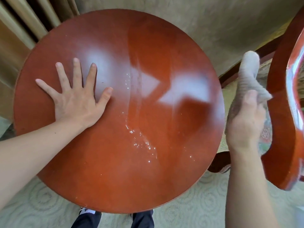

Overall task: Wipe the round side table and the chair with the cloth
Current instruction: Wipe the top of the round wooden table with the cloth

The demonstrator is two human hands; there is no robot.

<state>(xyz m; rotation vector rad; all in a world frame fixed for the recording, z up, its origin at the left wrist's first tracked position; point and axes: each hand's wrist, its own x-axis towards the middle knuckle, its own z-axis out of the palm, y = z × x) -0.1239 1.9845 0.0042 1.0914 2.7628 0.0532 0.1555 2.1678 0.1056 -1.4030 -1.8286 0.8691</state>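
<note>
The round side table [115, 162] has a glossy red-brown top that fills the middle of the view, with wet streaks and small droplets down its centre. My left hand [75, 97] lies flat on the left part of the top, fingers spread, holding nothing. My right hand [245, 122] is past the table's right edge, raised, and grips a grey-white cloth [248, 71] that sticks up above the fingers. The chair [283, 112], with a curved red-brown wooden frame, stands at the right edge, just right of the cloth.
A beige curtain [213, 22] hangs behind the table and folds down the left side. Pale patterned carpet [189, 203] covers the floor. My shoes and dark trouser legs [115, 219] show below the table's near edge. A dark wooden rail [233, 71] runs behind the cloth.
</note>
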